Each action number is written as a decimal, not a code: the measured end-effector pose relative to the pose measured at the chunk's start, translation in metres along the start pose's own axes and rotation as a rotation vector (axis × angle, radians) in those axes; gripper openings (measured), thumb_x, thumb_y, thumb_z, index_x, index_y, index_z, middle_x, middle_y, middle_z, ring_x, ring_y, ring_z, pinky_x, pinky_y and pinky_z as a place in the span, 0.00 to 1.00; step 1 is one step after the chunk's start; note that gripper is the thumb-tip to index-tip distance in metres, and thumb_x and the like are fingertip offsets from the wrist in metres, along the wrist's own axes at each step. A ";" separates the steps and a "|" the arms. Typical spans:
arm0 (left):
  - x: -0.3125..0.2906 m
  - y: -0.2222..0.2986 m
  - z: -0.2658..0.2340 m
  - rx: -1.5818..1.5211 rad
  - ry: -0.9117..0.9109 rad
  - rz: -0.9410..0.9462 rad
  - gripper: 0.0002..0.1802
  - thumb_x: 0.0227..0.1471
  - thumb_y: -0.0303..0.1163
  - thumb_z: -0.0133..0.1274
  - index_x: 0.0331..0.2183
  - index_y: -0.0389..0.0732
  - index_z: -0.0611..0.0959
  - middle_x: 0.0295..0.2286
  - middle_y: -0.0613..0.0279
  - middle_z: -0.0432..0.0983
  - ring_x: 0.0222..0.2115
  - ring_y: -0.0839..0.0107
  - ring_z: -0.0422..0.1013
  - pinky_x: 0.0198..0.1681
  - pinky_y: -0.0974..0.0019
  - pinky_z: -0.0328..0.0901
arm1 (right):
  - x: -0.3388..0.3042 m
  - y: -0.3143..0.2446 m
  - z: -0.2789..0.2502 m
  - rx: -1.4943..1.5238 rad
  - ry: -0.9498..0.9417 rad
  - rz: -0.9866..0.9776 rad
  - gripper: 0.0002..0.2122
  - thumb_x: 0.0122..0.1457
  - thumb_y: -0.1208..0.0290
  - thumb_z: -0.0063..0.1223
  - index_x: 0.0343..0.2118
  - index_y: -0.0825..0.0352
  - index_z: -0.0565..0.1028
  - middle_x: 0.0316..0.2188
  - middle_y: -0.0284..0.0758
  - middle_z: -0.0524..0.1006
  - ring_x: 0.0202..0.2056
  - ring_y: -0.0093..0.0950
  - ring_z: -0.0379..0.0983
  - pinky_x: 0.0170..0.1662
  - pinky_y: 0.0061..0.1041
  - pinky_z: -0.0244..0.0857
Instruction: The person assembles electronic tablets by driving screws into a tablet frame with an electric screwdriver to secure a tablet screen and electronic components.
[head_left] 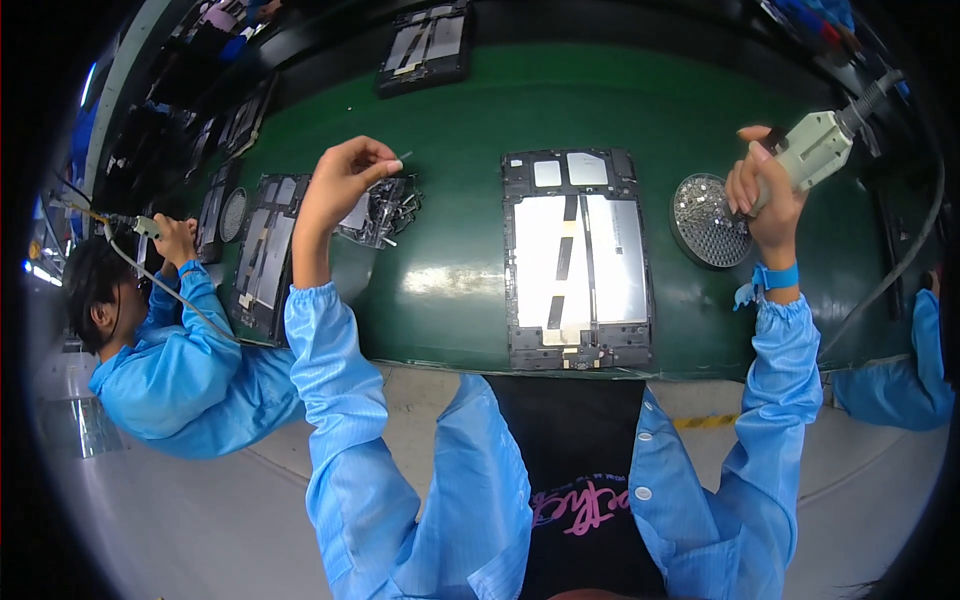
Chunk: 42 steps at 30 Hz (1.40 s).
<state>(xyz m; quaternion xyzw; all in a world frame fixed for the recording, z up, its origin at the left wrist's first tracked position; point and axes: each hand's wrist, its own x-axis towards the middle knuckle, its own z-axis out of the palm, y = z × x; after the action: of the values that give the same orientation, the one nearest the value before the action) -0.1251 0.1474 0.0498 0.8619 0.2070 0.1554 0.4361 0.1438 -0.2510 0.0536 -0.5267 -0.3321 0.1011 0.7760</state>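
My left hand (348,185) is raised above a pile of small dark parts (392,212), which seem to lie in a clear bag. Its thumb and fingers pinch a small thin piece (404,156), too small to name surely. On the right, my right hand (768,195) is wrapped round a pale electric screwdriver (815,150) with a cable at its top end. Beneath that hand stands a round dish (712,258) of small screws, partly covered by my fingers. Between my hands, an opened tablet (622,255) lies flat near the table edge, showing silver battery panels and dark strips.
The green table (450,330) runs across. More opened tablets lie at the back (425,48) and left (262,262). A co-worker in a blue smock (190,385) sits at the left, holding another driver (147,227). A grey cable (900,265) hangs at the right; a blue sleeve (900,385) shows there.
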 end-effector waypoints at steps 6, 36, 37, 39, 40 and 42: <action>0.011 0.049 0.039 -0.085 -0.051 0.070 0.12 0.53 0.32 0.62 0.36 0.33 0.85 0.28 0.65 0.80 0.31 0.80 0.73 0.35 0.75 0.66 | -0.001 -0.003 0.002 -0.016 0.002 0.002 0.12 0.59 0.73 0.48 0.41 0.77 0.72 0.10 0.28 0.60 0.10 0.19 0.58 0.15 0.22 0.56; 0.040 0.028 0.100 -0.119 -0.200 0.065 0.13 0.50 0.32 0.64 0.35 0.33 0.87 0.32 0.57 0.83 0.32 0.74 0.76 0.40 0.73 0.69 | 0.000 -0.002 0.004 -0.005 -0.026 0.032 0.12 0.60 0.74 0.46 0.42 0.78 0.70 0.11 0.29 0.60 0.10 0.21 0.57 0.16 0.24 0.56; 0.040 0.027 0.100 -0.064 -0.196 0.145 0.12 0.50 0.32 0.64 0.35 0.33 0.87 0.32 0.57 0.83 0.32 0.74 0.77 0.39 0.73 0.69 | 0.000 -0.003 0.007 0.003 -0.017 0.033 0.12 0.60 0.74 0.45 0.42 0.78 0.69 0.11 0.29 0.59 0.11 0.21 0.56 0.16 0.24 0.57; 0.040 0.025 0.099 -0.032 -0.167 0.220 0.12 0.50 0.31 0.63 0.36 0.33 0.87 0.32 0.56 0.83 0.32 0.73 0.77 0.39 0.73 0.70 | -0.002 -0.003 0.009 0.010 -0.027 0.036 0.13 0.61 0.73 0.44 0.43 0.78 0.68 0.11 0.29 0.59 0.11 0.21 0.56 0.17 0.24 0.57; 0.040 0.025 0.097 -0.030 -0.186 0.211 0.12 0.50 0.31 0.63 0.36 0.34 0.87 0.32 0.56 0.83 0.32 0.73 0.77 0.38 0.73 0.70 | -0.002 -0.002 0.009 -0.005 -0.057 0.035 0.13 0.61 0.73 0.44 0.43 0.78 0.68 0.11 0.29 0.59 0.11 0.21 0.56 0.17 0.24 0.57; 0.036 0.024 0.096 -0.050 -0.185 0.205 0.11 0.51 0.31 0.63 0.36 0.34 0.87 0.32 0.56 0.83 0.32 0.73 0.77 0.38 0.73 0.70 | -0.003 0.000 0.012 0.029 -0.053 0.014 0.12 0.61 0.73 0.43 0.42 0.77 0.68 0.11 0.29 0.58 0.11 0.21 0.57 0.17 0.24 0.57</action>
<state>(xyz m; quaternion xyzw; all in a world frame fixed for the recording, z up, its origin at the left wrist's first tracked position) -0.0454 0.0870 0.0176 0.8780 0.0727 0.1242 0.4566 0.1340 -0.2432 0.0549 -0.5150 -0.3473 0.1252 0.7736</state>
